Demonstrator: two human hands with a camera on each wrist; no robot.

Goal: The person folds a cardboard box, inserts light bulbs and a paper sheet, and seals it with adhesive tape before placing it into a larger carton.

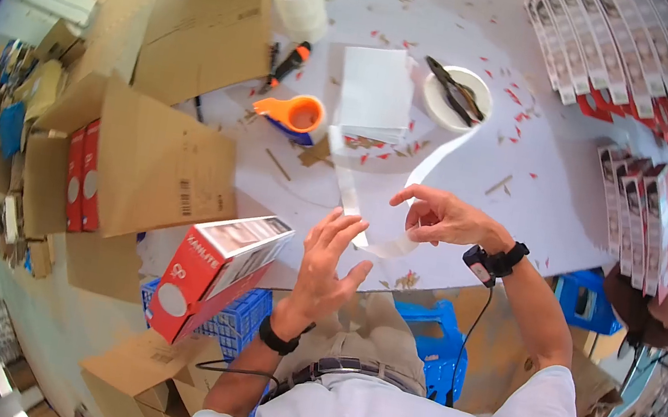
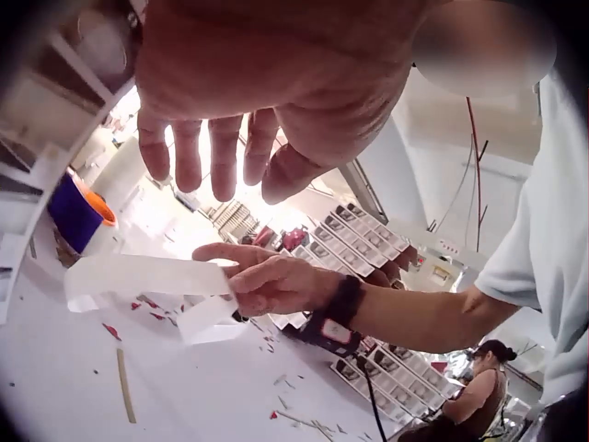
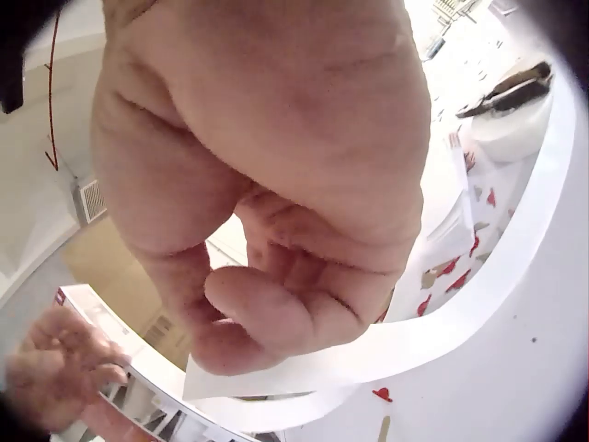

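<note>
A long white strip (image 1: 438,160) runs from a white roll (image 1: 430,106) toward me and loops near the table's front edge. My right hand (image 1: 455,220) pinches the strip between thumb and fingertips, as the right wrist view shows with the strip (image 3: 433,343) passing under the fingers. Left of it, my left hand (image 1: 327,266) hovers with spread, relaxed fingers and holds nothing. In the head view its fingertips overlap the strip's other stretch, which leads up to a stack of white sheets (image 1: 375,89). Black-handled pliers (image 1: 453,93) lie across the roll.
A red and white box (image 1: 199,275) stands left of my left hand, before an open carton (image 1: 164,157) holding red boxes. An orange tape dispenser (image 1: 303,114), a utility knife (image 1: 291,62) and tape rolls (image 1: 300,5) lie beyond. Rows of boxes (image 1: 601,41) stand at right.
</note>
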